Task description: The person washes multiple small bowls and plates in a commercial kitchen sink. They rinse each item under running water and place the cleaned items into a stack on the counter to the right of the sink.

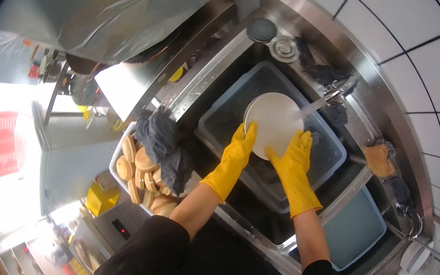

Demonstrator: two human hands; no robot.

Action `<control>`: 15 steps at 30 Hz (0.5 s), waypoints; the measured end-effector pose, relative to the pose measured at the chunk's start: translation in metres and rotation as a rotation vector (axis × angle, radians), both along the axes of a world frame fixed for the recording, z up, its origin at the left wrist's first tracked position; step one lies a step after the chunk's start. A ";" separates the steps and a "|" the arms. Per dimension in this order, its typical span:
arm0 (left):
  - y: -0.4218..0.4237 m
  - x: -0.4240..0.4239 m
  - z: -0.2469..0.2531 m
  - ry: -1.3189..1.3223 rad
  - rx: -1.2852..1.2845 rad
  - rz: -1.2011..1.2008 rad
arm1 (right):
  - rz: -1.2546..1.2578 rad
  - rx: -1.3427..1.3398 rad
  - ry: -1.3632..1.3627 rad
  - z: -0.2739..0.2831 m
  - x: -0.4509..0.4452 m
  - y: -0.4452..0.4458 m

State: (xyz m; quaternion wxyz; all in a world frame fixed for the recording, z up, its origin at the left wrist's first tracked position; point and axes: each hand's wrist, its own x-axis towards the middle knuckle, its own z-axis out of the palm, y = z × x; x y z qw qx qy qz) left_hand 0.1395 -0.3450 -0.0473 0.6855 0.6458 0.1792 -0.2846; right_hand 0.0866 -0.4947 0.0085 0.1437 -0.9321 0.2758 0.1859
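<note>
Both hands wear yellow rubber gloves. My left hand (235, 157) grips the left lower rim of a round white dish (276, 122), with what looks like a second rim just behind it. My right hand (294, 166) holds the lower right edge of the same dish. Water runs from a metal faucet (340, 89) onto the dish's upper right side. Beneath the dish, a translucent plastic tub (332, 164) sits in the stainless steel sink.
A second tub (356, 232) of bluish water stands in the right basin. A dark grey cloth (162, 145) drapes over a white bin of round wooden pieces (145, 159) at left. A sponge (378, 159) lies on the back ledge; stacked white plates (412, 271) stand far right.
</note>
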 end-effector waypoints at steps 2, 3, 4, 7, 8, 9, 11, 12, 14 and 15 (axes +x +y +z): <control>0.005 -0.006 -0.002 0.099 -0.373 0.107 | 0.084 -0.104 -0.227 -0.009 0.002 0.009; 0.002 -0.012 -0.004 0.068 -0.313 0.089 | 0.046 -0.037 -0.339 -0.012 0.004 0.013; -0.001 -0.019 -0.011 0.037 -0.246 0.077 | 0.022 0.034 -0.456 -0.014 0.011 0.017; -0.002 -0.022 0.005 -0.004 -0.157 0.053 | -0.161 0.282 -0.577 -0.008 0.049 0.009; -0.007 -0.025 0.012 0.001 -0.159 0.039 | -0.113 0.153 -0.489 -0.012 0.054 0.004; -0.004 -0.031 0.002 -0.031 -0.230 0.059 | -0.072 0.025 -0.400 -0.017 0.056 -0.001; 0.001 -0.039 -0.040 -0.088 -0.387 0.078 | -0.115 0.076 -0.249 -0.024 0.062 -0.021; -0.004 -0.044 -0.057 -0.103 -0.260 0.188 | -0.139 0.174 -0.118 -0.025 0.065 -0.038; -0.002 -0.040 -0.048 -0.179 -0.121 0.160 | -0.078 0.033 -0.079 -0.042 0.049 -0.049; -0.005 -0.033 -0.037 -0.207 -0.099 0.139 | 0.010 -0.214 -0.161 -0.069 0.021 -0.042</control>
